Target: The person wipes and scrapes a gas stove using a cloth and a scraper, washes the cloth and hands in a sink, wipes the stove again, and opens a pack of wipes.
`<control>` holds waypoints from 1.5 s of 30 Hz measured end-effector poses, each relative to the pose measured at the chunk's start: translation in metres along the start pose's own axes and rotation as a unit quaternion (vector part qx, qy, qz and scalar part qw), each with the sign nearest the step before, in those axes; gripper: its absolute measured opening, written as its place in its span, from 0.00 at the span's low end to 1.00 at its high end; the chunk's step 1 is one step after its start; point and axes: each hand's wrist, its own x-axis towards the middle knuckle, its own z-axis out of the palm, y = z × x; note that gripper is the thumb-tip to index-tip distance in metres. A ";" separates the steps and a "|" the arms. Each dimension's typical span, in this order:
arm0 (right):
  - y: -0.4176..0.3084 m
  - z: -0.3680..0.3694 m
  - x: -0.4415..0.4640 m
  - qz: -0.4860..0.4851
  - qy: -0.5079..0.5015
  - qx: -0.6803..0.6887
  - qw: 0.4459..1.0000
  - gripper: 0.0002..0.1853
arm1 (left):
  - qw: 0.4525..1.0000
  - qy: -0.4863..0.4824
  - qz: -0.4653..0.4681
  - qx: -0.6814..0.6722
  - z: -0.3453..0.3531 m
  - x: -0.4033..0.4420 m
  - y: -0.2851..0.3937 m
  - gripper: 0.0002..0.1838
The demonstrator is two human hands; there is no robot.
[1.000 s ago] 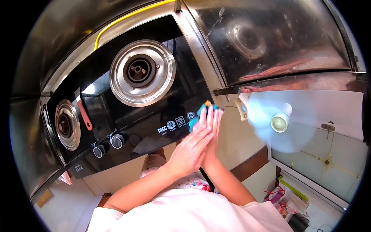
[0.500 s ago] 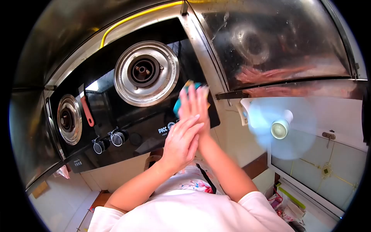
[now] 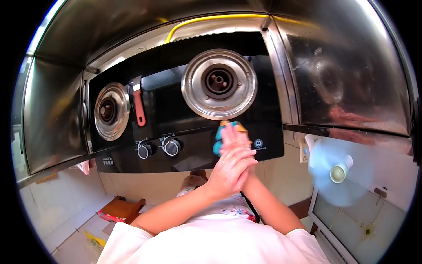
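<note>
A teal and yellow cloth [image 3: 217, 147] lies on the black glass cooktop [image 3: 176, 114], just in front of the large right burner [image 3: 219, 84]. My right hand [image 3: 236, 140] presses flat on the cloth, its fingers stretched out and a little blurred. Across the back of that hand and its wrist rests my left hand [image 3: 229, 170], fingers extended and holding no object. The palm of the right hand is hidden, and much of the cloth is covered by it.
A scraper with a red handle [image 3: 138, 108] lies beside the left burner [image 3: 111, 111]. Two knobs [image 3: 171, 147] stand at the cooktop's front. Steel panels [image 3: 343, 66] rise around it. A spinning fan [image 3: 338, 173] is at the right.
The view has turned, so the cooktop sits further right and more level. Both hands and the cloth have slid over the glass, first up beside the large burner, now to its front.
</note>
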 end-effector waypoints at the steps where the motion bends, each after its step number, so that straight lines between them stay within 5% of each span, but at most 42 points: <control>1: 0.015 -0.009 0.002 0.032 0.024 0.001 0.999 0.30 | 1.000 0.000 -0.001 0.002 -0.004 -0.002 0.000 0.18; 4: 0.012 -0.014 0.010 0.069 0.046 0.017 0.996 0.31 | 0.999 0.025 -0.020 0.022 -0.012 -0.010 -0.004 0.17; 6: -0.019 0.014 0.012 -0.070 0.037 -0.013 0.997 0.31 | 0.998 0.040 -0.038 0.033 -0.017 -0.016 -0.005 0.16; 10: -0.053 0.004 0.068 -0.092 -0.065 0.070 0.991 0.34 | 0.994 0.073 -0.047 0.064 -0.030 -0.017 -0.006 0.14; 15: -0.047 0.025 0.014 -0.093 0.043 0.056 0.993 0.30 | 0.992 0.094 -0.070 0.043 -0.038 -0.032 -0.007 0.13; 19: -0.071 0.006 0.003 -0.206 -0.089 -0.054 0.973 0.28 | 0.993 0.090 -0.078 0.019 -0.034 -0.046 -0.008 0.14; 24: -0.062 -0.006 -0.012 -0.068 -0.031 0.092 0.993 0.25 | 0.992 0.095 -0.082 0.014 -0.046 -0.052 -0.008 0.15; 31: -0.137 0.010 0.016 -0.257 -0.166 0.060 0.950 0.29 | 0.984 0.130 -0.102 0.060 -0.070 -0.083 -0.009 0.15; 42: -0.184 0.050 0.005 -0.316 -0.108 0.004 0.943 0.29 | 0.977 0.181 -0.104 0.038 -0.112 -0.126 -0.024 0.16; 45: -0.238 0.076 0.036 -0.313 -0.120 0.126 0.934 0.32 | 0.972 0.208 -0.100 0.044 -0.146 -0.143 -0.033 0.16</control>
